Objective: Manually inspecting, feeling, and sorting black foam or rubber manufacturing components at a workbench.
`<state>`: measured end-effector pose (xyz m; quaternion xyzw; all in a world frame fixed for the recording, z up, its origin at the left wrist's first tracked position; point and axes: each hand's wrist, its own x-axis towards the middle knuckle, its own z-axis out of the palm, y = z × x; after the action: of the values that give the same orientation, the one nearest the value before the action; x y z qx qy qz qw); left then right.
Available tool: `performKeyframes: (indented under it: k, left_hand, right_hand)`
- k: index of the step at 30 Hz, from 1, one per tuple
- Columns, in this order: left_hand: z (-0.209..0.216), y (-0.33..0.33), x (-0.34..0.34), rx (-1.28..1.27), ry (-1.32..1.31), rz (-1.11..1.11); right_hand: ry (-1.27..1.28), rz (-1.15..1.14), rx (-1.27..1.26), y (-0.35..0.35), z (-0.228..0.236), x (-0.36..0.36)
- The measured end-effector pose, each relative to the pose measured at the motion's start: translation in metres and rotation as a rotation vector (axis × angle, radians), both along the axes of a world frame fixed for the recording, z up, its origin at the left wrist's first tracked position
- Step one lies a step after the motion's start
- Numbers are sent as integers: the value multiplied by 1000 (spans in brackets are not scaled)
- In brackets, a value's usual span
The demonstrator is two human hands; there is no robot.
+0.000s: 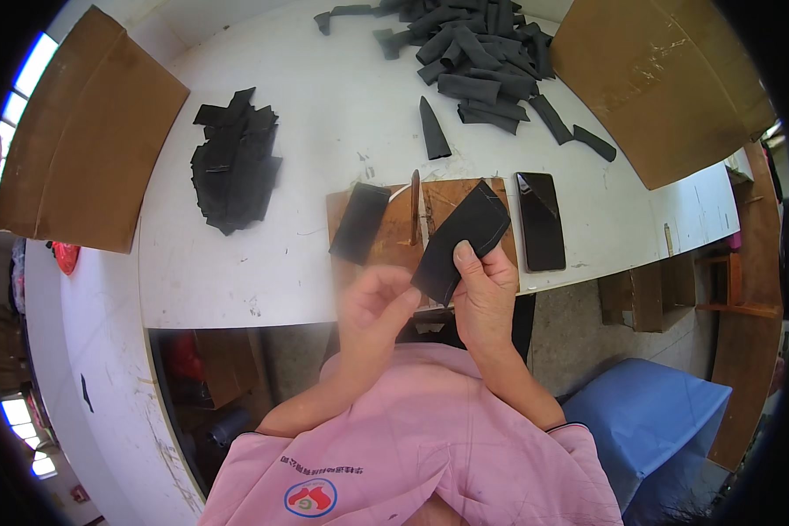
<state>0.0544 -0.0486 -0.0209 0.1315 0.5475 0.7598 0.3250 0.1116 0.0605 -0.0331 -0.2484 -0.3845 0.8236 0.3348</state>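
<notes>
My right hand (485, 294) grips a flat black fabric piece (465, 230), thumb on top, with a stitched line along its far edge. At that piece's lower left corner are the curled fingers of my left hand (377, 307), thumb and forefinger closed on the corner; slight blur softens them. Both hands are above the near edge of a brown wooden board (486, 200). A second black fabric piece (360, 223) lies on the board's left side. Between the two pieces, a narrow brown upright blade-like part (415, 208) stands on the board.
A dark phone (541, 221) lies right of the board. Stacked black pieces (233, 167) lie left; a heap of black fabric tubes (486, 61) is at the back. Cardboard boxes (92, 131) (666, 79) flank the white table (324, 114). A blue covered object (644, 430) stands lower right.
</notes>
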Motion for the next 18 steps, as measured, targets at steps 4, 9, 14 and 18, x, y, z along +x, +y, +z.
performKeyframes:
  k: [4,9,14,18]
  left_hand:
    - [-1,0,0,-9,-5,3]
    - [-1,0,0,-10,-15,13]
    - [-3,0,-1,-6,-17,8]
    - [-4,1,-2,-2,-27,10]
  right_hand:
    - [13,0,-24,0,-1,0]
    - [29,-1,-53,0,-3,0]
    - [34,14,-71,0,-3,0]
    - [35,21,-75,1,-5,0]
